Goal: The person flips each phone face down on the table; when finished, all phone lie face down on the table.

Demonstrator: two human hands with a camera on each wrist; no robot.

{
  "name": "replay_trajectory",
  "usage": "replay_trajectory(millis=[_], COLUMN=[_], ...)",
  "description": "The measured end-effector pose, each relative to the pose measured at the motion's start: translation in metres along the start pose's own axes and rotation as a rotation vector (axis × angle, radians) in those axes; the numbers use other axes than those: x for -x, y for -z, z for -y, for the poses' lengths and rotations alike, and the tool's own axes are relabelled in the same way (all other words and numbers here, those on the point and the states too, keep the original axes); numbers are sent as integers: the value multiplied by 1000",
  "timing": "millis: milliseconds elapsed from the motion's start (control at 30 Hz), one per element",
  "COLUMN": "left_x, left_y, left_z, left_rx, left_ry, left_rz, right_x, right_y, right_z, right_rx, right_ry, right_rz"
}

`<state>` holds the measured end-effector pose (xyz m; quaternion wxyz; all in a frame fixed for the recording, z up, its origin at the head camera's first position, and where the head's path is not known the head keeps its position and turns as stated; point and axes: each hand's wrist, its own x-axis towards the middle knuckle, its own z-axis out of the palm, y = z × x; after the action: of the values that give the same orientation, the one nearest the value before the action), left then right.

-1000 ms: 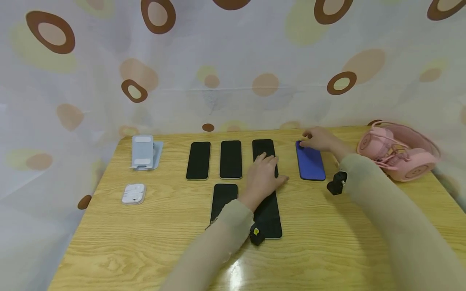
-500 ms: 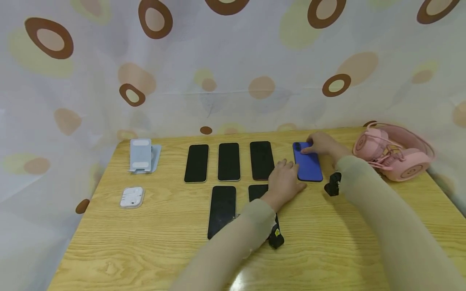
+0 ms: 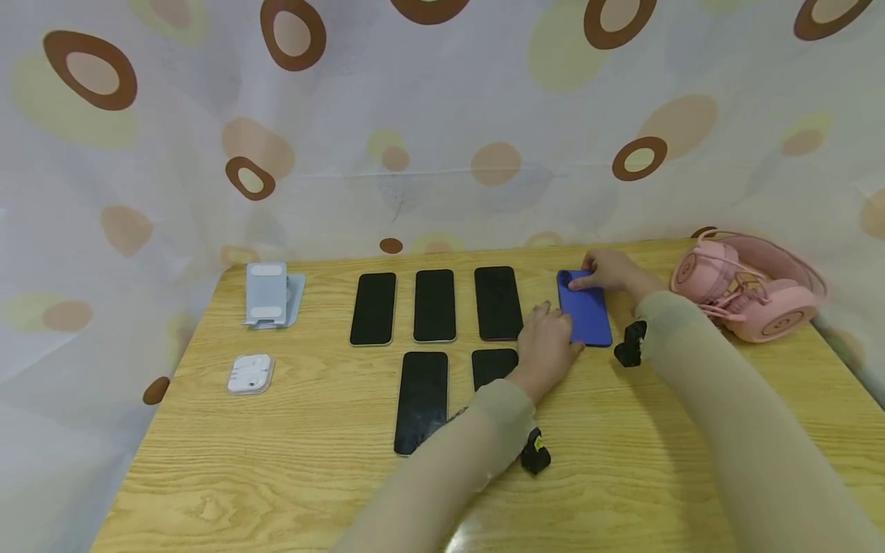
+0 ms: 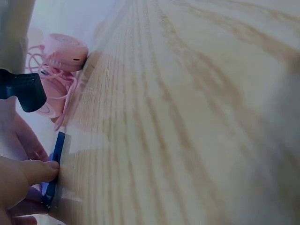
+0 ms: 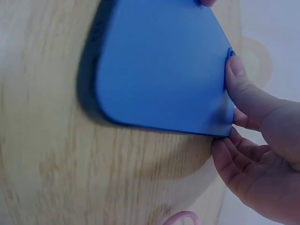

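A blue smartphone [image 3: 591,319] lies back up near the far right of the table, its camera bump at the far left corner. My right hand [image 3: 611,273] grips its far right corner; in the right wrist view the thumb is on the back and the fingers [image 5: 229,159] are at the edge. At the near left corner is my left hand [image 3: 548,342]. In the left wrist view its thumb [image 4: 41,171] presses the phone's near edge, with the other fingers bent along the side. The phone's underside is hidden.
Several black phones stand in rows: three at the back, including one [image 3: 499,303] beside my left hand, and two in front, one [image 3: 492,365] partly under my left forearm. Pink headphones [image 3: 774,311] lie right. A phone stand [image 3: 266,296] and boxed earphones [image 3: 250,374] are left.
My left hand has moved right, from over the black phones to the blue phone's near corner. My right hand has shifted from the blue phone's far left corner to its far right corner.
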<state>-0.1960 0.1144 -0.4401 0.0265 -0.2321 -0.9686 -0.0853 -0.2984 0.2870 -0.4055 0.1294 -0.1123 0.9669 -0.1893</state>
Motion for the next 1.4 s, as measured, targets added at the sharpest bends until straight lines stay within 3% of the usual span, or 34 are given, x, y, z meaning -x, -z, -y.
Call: replay_trajectory(millis=[333, 500, 633, 800, 1100, 1400], left_x=[2, 2, 1, 4, 8, 8], left_y=[7, 9, 10, 11, 15, 15], left_z=[3, 7, 9, 10, 15, 21], left_rx=[-31, 0, 30, 61, 2, 20], left_ry=[26, 45, 36, -9, -85, -51], left_rz=[4, 19, 9, -44, -232, -285], right_x=[1, 1, 2, 3, -8, -23], right_y=[17, 26, 35, 40, 34, 14], right_z=[7, 20, 34, 44, 50, 64], right_rx=[-80, -142, -88, -26, 90, 156], right_ry=[-3, -4, 7, 18, 29, 53], right_rz=[42, -6, -28, -16, -62, -86])
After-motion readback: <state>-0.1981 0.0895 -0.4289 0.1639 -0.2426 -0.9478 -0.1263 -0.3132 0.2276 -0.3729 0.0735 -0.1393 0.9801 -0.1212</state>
